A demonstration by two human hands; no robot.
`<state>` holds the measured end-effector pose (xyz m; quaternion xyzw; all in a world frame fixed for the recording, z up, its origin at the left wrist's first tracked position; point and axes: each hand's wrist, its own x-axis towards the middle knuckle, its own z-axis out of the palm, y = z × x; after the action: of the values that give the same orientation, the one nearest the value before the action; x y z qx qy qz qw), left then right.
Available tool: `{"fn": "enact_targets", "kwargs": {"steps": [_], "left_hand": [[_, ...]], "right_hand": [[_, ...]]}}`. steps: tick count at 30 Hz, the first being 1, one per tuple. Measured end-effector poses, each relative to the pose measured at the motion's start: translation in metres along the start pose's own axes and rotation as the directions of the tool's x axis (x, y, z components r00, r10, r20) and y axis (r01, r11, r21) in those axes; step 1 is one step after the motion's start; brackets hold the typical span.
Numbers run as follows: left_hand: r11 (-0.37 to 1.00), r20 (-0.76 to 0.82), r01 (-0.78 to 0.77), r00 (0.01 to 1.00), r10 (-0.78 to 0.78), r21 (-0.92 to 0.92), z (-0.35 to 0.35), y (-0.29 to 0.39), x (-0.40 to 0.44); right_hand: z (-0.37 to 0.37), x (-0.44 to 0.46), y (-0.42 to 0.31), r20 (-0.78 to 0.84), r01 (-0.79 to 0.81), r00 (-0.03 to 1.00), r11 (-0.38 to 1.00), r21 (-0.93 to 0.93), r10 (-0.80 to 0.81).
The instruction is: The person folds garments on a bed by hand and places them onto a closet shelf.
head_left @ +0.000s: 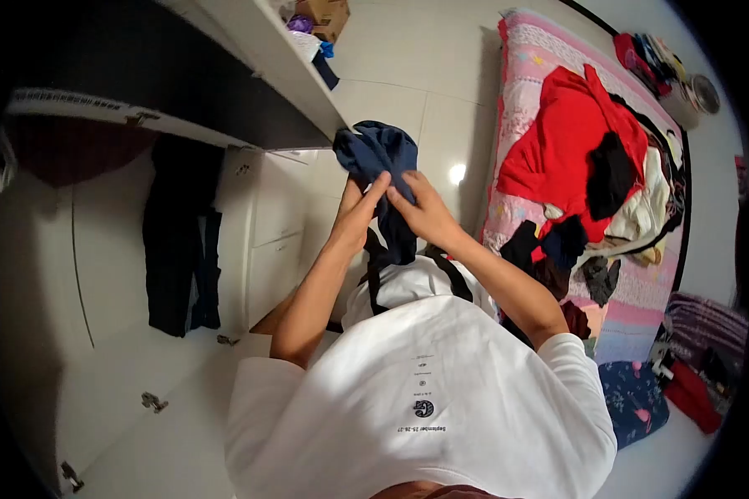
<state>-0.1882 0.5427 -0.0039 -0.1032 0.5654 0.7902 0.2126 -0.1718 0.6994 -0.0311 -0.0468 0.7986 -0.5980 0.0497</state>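
A bunched navy blue garment (380,148) hangs from both hands in front of my body, its lower part trailing down between my forearms. My left hand (359,212) grips it from the left side, the thumb lying over the cloth. From the right, my right hand (422,209) also holds the fabric, fingers curled around it and close to the left thumb. The folds hide what kind of garment it is. Its top left edge lies close to the end of a white cabinet door (300,66); contact cannot be made out.
Left of me is an open white wardrobe with dark trousers (179,241) hanging inside and drawers (276,237) beside them. A bed (516,125) on the right bears a red garment (549,141) and other loose clothes. A cardboard box (329,18) stands on the tiled floor.
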Motion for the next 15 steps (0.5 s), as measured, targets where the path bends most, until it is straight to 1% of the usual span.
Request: {"fn": "enact_targets", "kwargs": {"steps": [3,4,5,7,8,9,10,11,13,15], "left_hand": [[0.95,-0.079,0.105,0.993,-0.085,0.294,0.005,-0.025,0.02],[0.965,-0.04,0.024,0.999,-0.014,0.262,0.003,-0.037,0.03],[0.981,-0.051,0.062,0.997,-0.054,0.183,0.002,-0.047,0.037],[0.991,-0.056,0.134,0.99,-0.132,0.027,0.021,-0.042,0.039],[1.0,-0.044,0.024,0.999,-0.024,0.004,0.027,-0.048,0.045],[0.998,-0.045,0.056,0.997,-0.057,-0.01,0.027,-0.047,0.053],[0.999,-0.096,0.025,0.995,-0.029,-0.043,0.037,-0.035,0.055],[0.997,-0.149,-0.006,0.989,-0.005,-0.076,0.048,-0.023,0.056],[0.982,-0.17,-0.147,0.977,0.126,-0.116,0.029,-0.027,0.079],[0.966,-0.257,-0.236,0.945,0.202,-0.106,0.019,-0.016,0.094]], "right_hand": [[-0.014,-0.016,0.028,-0.028,0.038,0.999,0.999,0.02,-0.037],[-0.026,-0.018,0.036,-0.04,-0.084,0.996,0.995,0.047,0.086],[-0.045,-0.017,0.05,0.026,-0.145,0.989,0.986,0.086,0.143],[-0.084,-0.023,0.045,0.052,-0.318,0.947,0.904,0.285,0.317],[-0.105,-0.024,0.046,0.05,-0.316,0.947,0.889,0.33,0.318],[-0.129,-0.026,0.047,0.046,-0.313,0.947,0.873,0.374,0.319],[-0.153,-0.027,0.047,-0.005,-0.312,0.942,0.884,0.347,0.334],[-0.178,-0.029,0.046,-0.063,-0.303,0.935,0.876,0.376,0.35],[-0.231,-0.026,0.09,-0.11,-0.266,0.935,0.872,0.412,0.338],[-0.282,-0.025,0.092,-0.157,-0.241,0.918,0.828,0.507,0.363]]}}
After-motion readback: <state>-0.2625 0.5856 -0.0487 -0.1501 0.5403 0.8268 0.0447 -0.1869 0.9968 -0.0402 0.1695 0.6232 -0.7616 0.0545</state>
